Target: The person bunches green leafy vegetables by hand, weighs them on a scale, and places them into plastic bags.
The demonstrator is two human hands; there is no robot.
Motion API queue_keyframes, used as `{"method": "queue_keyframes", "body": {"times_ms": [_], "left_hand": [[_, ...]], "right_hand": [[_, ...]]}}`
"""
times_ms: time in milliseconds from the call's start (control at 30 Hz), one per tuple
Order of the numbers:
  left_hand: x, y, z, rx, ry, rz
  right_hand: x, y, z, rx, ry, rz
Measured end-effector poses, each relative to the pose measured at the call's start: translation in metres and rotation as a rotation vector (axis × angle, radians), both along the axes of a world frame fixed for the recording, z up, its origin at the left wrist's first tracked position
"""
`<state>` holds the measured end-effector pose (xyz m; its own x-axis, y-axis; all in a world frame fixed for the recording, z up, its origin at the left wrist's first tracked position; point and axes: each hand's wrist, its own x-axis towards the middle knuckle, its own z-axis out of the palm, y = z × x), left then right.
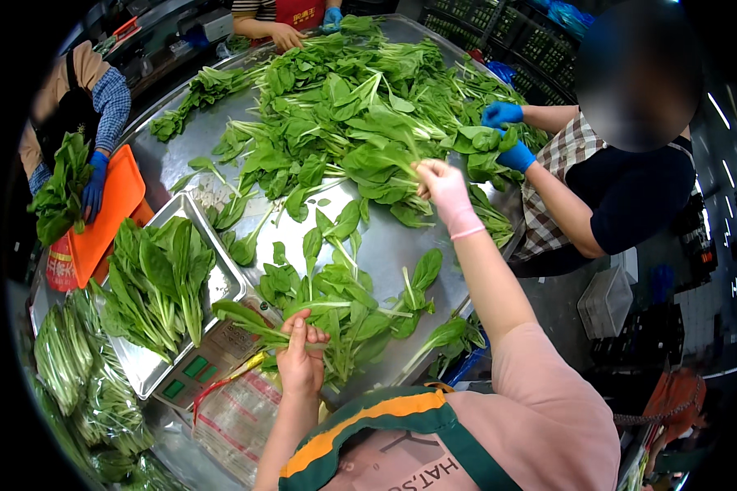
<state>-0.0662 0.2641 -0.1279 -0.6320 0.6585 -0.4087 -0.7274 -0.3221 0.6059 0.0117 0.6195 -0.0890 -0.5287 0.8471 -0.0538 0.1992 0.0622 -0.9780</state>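
My left hand (300, 360) is closed around a few leafy green stalks (250, 319), their leaves pointing left beside the weighing scale. Stretched out to the far right, my right hand (444, 192), with a pink cuff at the wrist, pinches the pale stem end of a leafy green (381, 159) at the big pile's near edge. That pile of leafy greens (327, 106) covers the far part of the metal table (295, 225). A smaller loose heap of greens (356, 319) lies just beyond my left hand.
At left, a metal tray (236, 274) on a scale (213, 360) bears a bunch of greens (160, 278). Bagged greens (65, 360) lie farther left, near an orange board (115, 217). Blue-gloved co-workers stand left and right; another person's hands (287, 37) are at the far edge.
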Motion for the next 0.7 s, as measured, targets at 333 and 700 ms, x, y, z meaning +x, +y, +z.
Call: {"method": "queue_keyframes", "body": {"times_ms": [333,700], "left_hand": [[-0.003,0.039,0.020,-0.051,0.088,0.039],[-0.009,0.002,0.011,-0.024,0.043,0.137]], "right_hand": [[-0.003,-0.204,-0.009,-0.457,0.110,0.318],[0.005,-0.052,0.001,1.262,-0.776,-0.004]]}}
